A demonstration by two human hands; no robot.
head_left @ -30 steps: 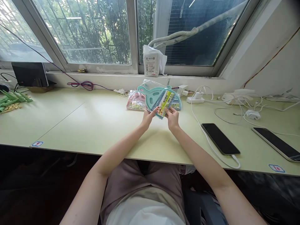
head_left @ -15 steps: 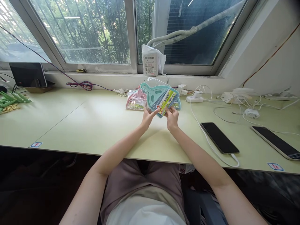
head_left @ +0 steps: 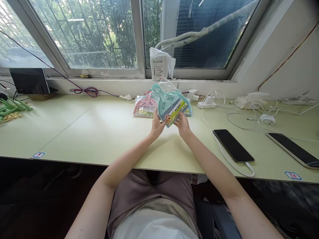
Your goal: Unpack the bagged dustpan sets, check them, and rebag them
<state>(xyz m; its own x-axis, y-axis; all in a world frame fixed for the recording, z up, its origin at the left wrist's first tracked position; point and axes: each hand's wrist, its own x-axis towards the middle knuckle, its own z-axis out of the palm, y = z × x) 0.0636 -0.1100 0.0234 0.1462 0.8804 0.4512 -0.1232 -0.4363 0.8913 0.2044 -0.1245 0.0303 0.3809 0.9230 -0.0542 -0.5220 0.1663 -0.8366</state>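
Between my hands is a mint-green dustpan and brush set [head_left: 172,105] in clear plastic, with a yellow-green label across its lower part. It is held tilted above the table, its handle toward the upper left. My left hand [head_left: 157,126] grips its lower left edge, the thumb in front. My right hand [head_left: 183,124] is closed at the lower right edge, some of its fingers hidden behind the pack. Just behind lie a pink dustpan and brush set [head_left: 145,107], also wrapped, and another mint-green dustpan set [head_left: 189,109], mostly covered by the held one.
On the pale green table [head_left: 112,132], a black phone [head_left: 233,145] on a white cable and another phone [head_left: 294,149] lie to the right. Chargers and a power strip [head_left: 206,105] sit behind them. A tablet [head_left: 30,80] and green stalks [head_left: 15,106] are at far left.
The held dustpan set has turned slightly and tipped, so its front and brush show more. Its loose plastic top stands higher. My right fingers have shifted along the lower edge.
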